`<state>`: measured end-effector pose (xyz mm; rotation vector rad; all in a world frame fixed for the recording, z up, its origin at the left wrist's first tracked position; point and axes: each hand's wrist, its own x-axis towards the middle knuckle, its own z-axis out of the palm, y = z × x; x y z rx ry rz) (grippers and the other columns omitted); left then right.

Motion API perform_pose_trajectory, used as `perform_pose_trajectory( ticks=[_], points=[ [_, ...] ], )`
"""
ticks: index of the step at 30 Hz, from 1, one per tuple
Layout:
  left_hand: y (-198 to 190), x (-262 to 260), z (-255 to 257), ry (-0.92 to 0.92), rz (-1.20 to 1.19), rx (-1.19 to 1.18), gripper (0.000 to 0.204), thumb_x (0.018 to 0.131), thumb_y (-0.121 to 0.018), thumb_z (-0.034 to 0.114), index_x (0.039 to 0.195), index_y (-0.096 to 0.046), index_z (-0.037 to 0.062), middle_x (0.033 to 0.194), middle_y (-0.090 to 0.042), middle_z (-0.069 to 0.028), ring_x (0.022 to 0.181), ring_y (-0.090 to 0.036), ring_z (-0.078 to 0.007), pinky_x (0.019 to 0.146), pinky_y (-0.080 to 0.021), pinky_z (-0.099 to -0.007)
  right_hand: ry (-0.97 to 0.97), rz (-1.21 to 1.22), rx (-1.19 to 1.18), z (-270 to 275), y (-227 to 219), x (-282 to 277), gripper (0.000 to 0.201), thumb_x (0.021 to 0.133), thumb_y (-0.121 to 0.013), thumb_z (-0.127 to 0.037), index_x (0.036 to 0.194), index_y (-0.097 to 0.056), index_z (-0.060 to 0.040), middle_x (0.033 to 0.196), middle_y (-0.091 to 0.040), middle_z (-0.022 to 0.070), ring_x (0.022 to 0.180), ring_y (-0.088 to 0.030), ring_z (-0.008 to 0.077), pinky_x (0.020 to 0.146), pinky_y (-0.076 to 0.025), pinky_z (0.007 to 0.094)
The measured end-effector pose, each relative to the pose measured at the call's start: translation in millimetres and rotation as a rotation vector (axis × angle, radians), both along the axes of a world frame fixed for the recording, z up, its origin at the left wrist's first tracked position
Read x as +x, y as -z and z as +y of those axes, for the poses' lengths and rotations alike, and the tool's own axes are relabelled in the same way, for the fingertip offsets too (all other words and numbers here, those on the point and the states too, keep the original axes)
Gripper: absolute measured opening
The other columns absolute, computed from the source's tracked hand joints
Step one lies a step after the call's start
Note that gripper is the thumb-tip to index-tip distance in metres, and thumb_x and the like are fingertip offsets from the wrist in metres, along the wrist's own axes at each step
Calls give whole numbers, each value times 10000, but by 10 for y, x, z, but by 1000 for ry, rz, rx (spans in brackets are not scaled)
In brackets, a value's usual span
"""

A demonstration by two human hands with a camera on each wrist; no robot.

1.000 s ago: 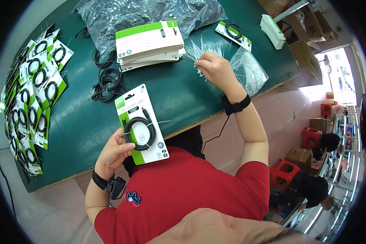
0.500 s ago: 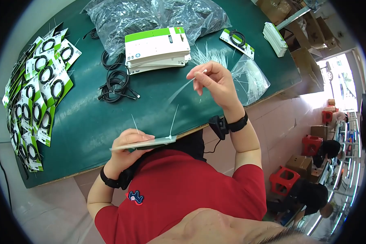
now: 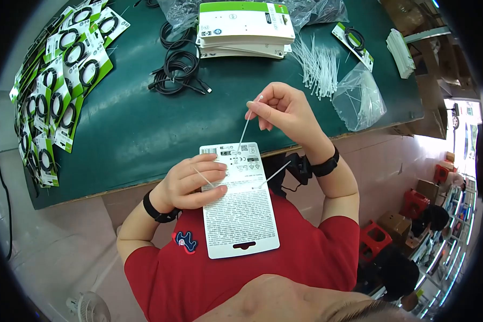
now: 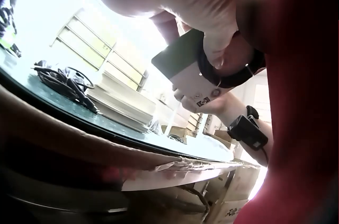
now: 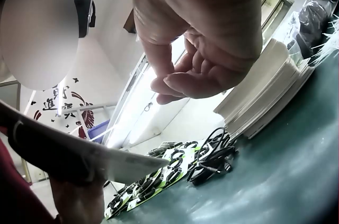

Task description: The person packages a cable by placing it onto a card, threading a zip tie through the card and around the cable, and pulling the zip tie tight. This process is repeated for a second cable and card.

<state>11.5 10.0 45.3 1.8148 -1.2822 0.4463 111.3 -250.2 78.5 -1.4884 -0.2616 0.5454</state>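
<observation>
My left hand [image 3: 190, 181] holds a card [image 3: 241, 214] with its printed back facing up, fingers spread over that face. In the left wrist view the thumb presses a coiled black cable [image 4: 229, 78] against the card's other side. Two white tie ends stick out of the card's back, one between the left fingers and one by the right edge. My right hand [image 3: 285, 111] pinches a thin white tie [image 3: 245, 129] between thumb and forefinger, its lower end at the card's upper part. In the right wrist view the right hand [image 5: 196, 49] hangs above the card's edge.
A stack of cards [image 3: 244, 27] stands at the back, with loose black cables [image 3: 178, 72] to its left. White ties [image 3: 317, 67] and a clear bag [image 3: 359, 99] lie right. Carded cables [image 3: 64, 70] cover the table's left end. A fan [image 3: 88, 307] stands below left.
The card has turned over from its cable side to its printed back. My right hand has come from the pile of ties to the card, bringing a tie.
</observation>
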Motion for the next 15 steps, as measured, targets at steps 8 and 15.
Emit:
perform_pose_trajectory(
  ticks=[8,15],
  points=[
    [9,-14,21,6,-33,3,252,794,-735,42,1037,-673,65,1135,-639,-129,1074,-665,-298,971,-559,-488,-12,11,-71,17,100,67,143,960,-696,-126,917,-595,-35,866,-737,92,621,-627,63,533,-469,184],
    [22,-12,19,5,-32,-15,256,795,-735,39,1040,-665,67,1136,-637,-126,1065,-665,-300,977,-553,-506,-26,14,-72,19,124,70,145,959,-697,-130,922,-601,-27,855,-739,92,613,-624,62,521,-462,188]
  ],
)
